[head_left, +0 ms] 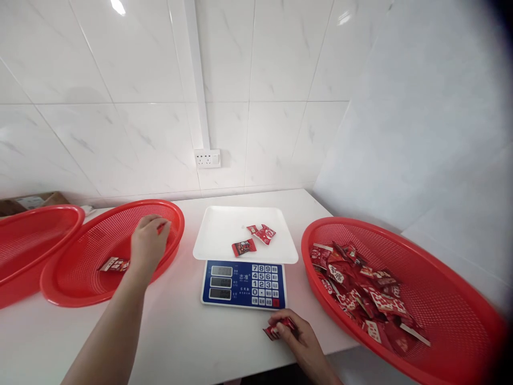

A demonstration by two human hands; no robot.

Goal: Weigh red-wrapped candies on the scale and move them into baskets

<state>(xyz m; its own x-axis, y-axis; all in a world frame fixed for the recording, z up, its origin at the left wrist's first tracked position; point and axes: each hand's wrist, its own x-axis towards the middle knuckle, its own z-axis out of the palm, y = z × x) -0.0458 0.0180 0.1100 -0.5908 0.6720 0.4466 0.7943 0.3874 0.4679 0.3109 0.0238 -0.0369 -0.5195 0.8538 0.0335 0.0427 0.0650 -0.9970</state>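
My left hand hangs over the red oval basket on the left, its fingers pinched on something small and red, most likely a packet, mostly hidden by the fingers. Below it, a red and brown packet lies in that basket. Just in front of the scale's keypad, my right hand is closed on a small red packet. Several red packets rest on the white pan of the weighing scale, whose blue panel carries displays and number keys.
On the right, a large red basket holds many red packets and overhangs the table edge. Another red basket stands at far left, with a cardboard box behind it. A socket is on the tiled wall.
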